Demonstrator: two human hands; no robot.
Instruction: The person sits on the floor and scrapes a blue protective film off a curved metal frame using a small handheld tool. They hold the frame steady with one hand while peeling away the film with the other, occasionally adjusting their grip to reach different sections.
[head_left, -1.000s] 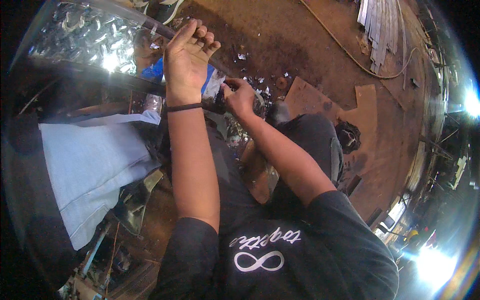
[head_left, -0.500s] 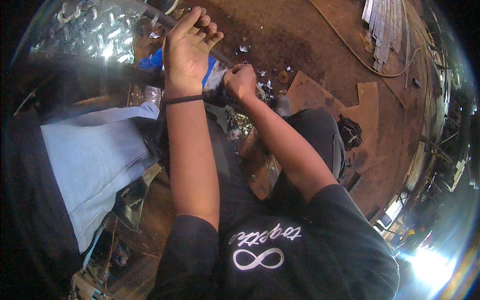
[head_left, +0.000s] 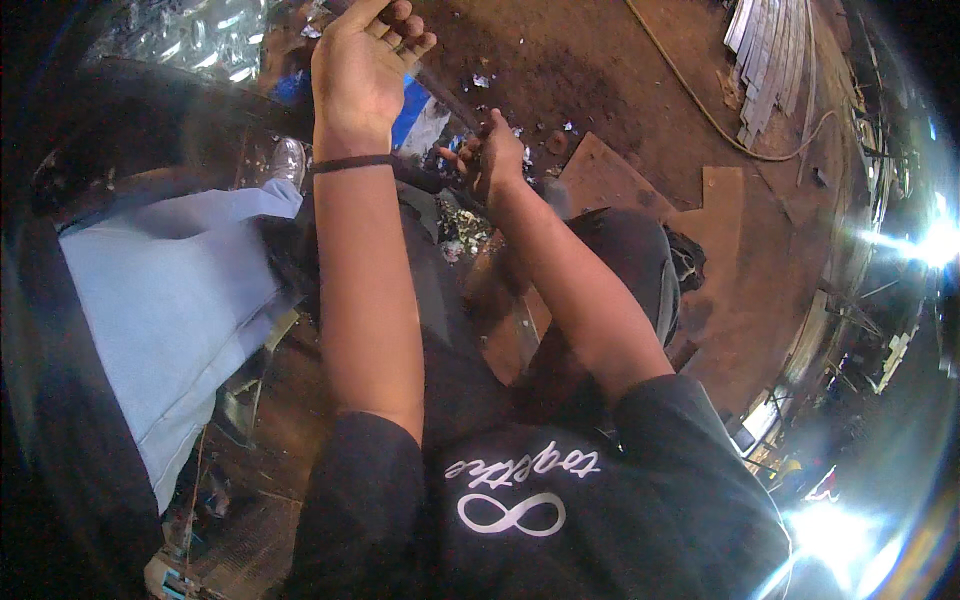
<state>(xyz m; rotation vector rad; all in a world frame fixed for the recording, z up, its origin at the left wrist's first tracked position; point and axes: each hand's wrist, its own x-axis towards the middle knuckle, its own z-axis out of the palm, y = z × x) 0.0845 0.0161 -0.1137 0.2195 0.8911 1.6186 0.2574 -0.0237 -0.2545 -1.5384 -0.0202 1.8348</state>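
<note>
While both hands are raised over the littered dirt floor, a dark slender rod runs between them.

The rod slants from upper left, at the fingers of the left hand, down to the right toward the right hand; its long axis follows that diagonal. The left hand, a black band on its wrist, curls its fingers around the rod's upper end, clenched on it. The right hand sits at the lower end, fingers bent; whether it truly clasps the rod I cannot tell. A blue and white scrap lies just beneath, a pale blue cloth off to the left, brown boards to the right.
</note>
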